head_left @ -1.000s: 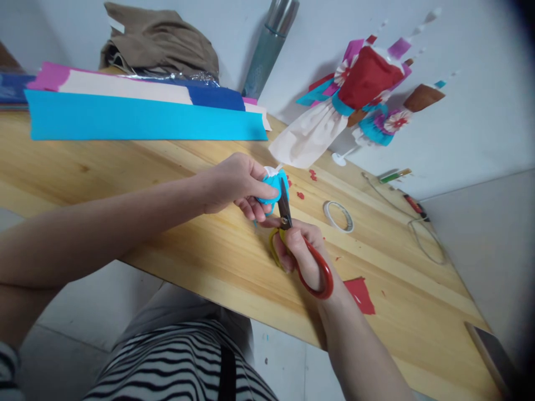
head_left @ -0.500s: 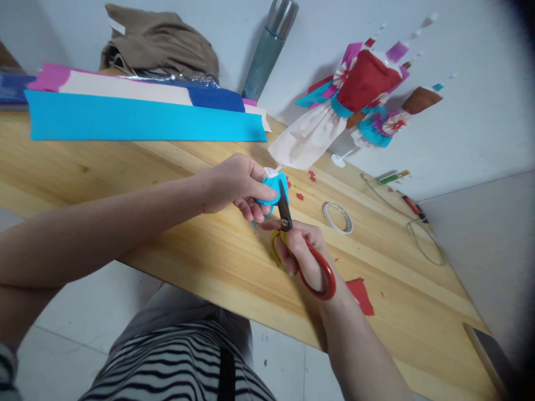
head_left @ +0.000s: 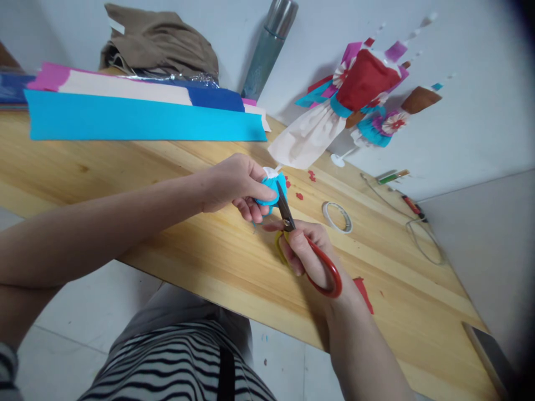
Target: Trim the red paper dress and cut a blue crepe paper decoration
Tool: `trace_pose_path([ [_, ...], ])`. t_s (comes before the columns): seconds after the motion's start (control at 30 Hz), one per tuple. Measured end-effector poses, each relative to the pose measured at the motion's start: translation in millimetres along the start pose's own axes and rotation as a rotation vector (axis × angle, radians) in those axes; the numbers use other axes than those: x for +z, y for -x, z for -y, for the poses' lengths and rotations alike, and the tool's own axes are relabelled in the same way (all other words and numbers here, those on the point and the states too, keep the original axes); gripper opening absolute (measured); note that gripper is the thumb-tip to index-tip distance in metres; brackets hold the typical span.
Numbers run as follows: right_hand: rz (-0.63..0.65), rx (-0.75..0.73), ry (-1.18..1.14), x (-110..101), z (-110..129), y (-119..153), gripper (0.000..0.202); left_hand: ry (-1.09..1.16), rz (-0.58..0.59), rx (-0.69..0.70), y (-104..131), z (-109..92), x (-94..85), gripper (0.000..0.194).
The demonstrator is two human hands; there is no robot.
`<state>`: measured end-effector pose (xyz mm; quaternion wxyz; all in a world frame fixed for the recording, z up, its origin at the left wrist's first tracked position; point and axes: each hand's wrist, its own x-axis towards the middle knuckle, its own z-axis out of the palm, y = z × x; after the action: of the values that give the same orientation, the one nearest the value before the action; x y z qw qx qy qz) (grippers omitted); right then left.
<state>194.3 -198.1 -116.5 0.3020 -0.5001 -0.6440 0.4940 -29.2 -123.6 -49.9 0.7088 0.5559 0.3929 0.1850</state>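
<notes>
My left hand [head_left: 240, 184] pinches a small bundle of light blue paper [head_left: 271, 189] between thumb and fingers, above the wooden table [head_left: 188, 239]. White material shows at the bundle's upper edge. Wrapped in my right hand [head_left: 309, 248] is a pair of scissors [head_left: 286, 214] with one red and one yellow handle. Their dark blades point up and left and lie against the right side of the blue paper. Whether the paper is between the blades, I cannot tell. Part of the yellow handle is hidden by my fingers.
Long strips of blue paper [head_left: 146, 120] lie at the back left, before a brown cloth [head_left: 163, 44]. A thermos [head_left: 267, 50] leans in view beside a paper dress [head_left: 363, 78]. A tape roll [head_left: 336, 217], red scraps [head_left: 363, 294] and a cable [head_left: 422, 242] lie rightward.
My right hand and the scissors have shifted slightly right and down, and the blades have moved a little on the blue paper. My left hand stays almost still.
</notes>
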Motion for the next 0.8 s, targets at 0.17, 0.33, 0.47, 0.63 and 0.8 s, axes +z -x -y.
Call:
trace_pose_path([
  [0.17, -0.014, -0.012, 0.034, -5, -1, 1, 0.073, -0.001, -0.003, -0.004, -2, 1, -0.6, 0.028],
  [0.33, -0.01, -0.024, 0.052, -7, -3, 0, 0.073, -0.012, -0.003, -0.016, -2, 5, 0.7, 0.029],
  [0.47, -0.012, -0.015, 0.069, -8, 1, 0, 0.076, -0.018, 0.003, 0.023, -7, 10, -0.5, 0.027],
  [0.63, -0.009, 0.007, 0.082, -9, 3, 2, 0.081, -0.004, -0.026, 0.057, -10, 15, -0.7, 0.025],
  [0.8, 0.005, -0.003, 0.075, -12, -1, 2, 0.081, -0.012, 0.032, 0.019, -5, 10, -0.3, 0.024],
])
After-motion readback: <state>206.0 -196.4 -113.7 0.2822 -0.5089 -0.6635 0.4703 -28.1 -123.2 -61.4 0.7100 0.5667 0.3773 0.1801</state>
